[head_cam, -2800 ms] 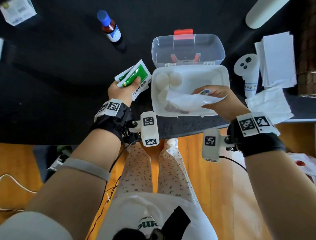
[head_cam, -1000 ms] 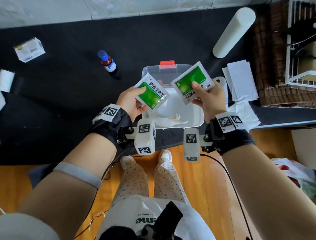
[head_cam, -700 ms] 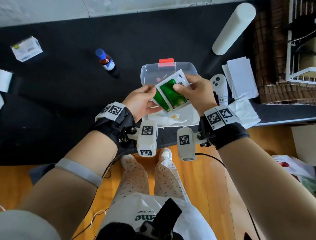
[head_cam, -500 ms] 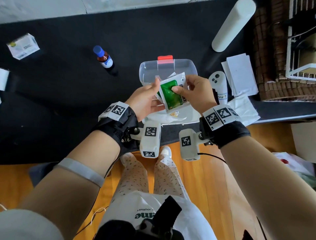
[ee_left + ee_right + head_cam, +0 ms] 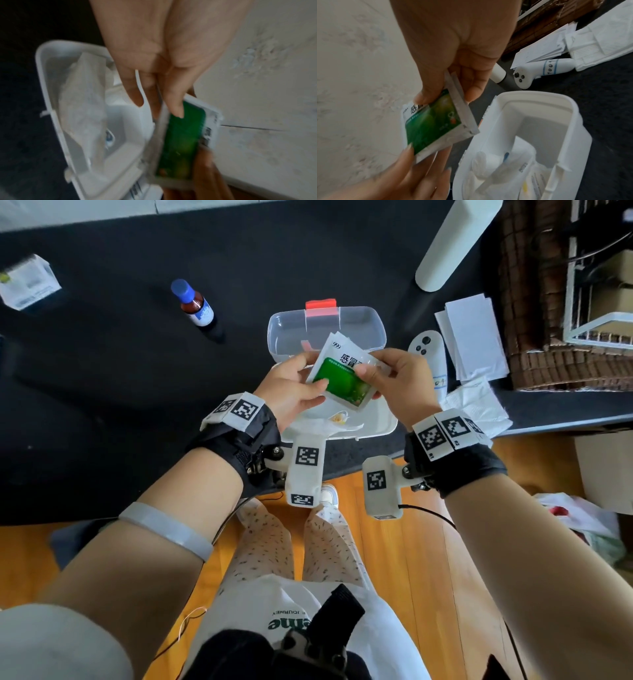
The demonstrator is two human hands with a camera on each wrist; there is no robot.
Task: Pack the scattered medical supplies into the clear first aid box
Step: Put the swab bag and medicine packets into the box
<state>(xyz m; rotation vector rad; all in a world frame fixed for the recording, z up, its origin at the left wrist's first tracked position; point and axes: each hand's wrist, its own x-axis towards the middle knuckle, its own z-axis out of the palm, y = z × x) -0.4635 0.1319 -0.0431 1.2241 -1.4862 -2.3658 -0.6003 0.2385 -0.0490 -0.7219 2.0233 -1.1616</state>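
Observation:
Both hands hold a stack of green-and-white medicine sachets [image 5: 344,376] above the open clear first aid box [image 5: 383,426]. My left hand [image 5: 301,386] pinches the stack's left edge, thumb on the green face [image 5: 183,135]. My right hand [image 5: 387,374] pinches the right edge between thumb and fingers [image 5: 433,125]. The box's lid [image 5: 325,328] stands open behind, with a red latch [image 5: 320,304]. Inside the box [image 5: 556,155] lie white packets and a gauze wrapper [image 5: 82,108]. A brown bottle with a blue cap [image 5: 193,302] stands on the black mat at the far left.
A white medicine carton [image 5: 25,282] lies at the far left edge. To the right of the box are a white controller [image 5: 428,354], white paper sheets [image 5: 474,333] and a tissue [image 5: 476,407]. A white cylinder [image 5: 452,244] and wicker basket [image 5: 534,302] stand behind.
One second ago each hand held its own sachet apart. The hands came together, stacked the sachets, and now both grip the one stack over the box.

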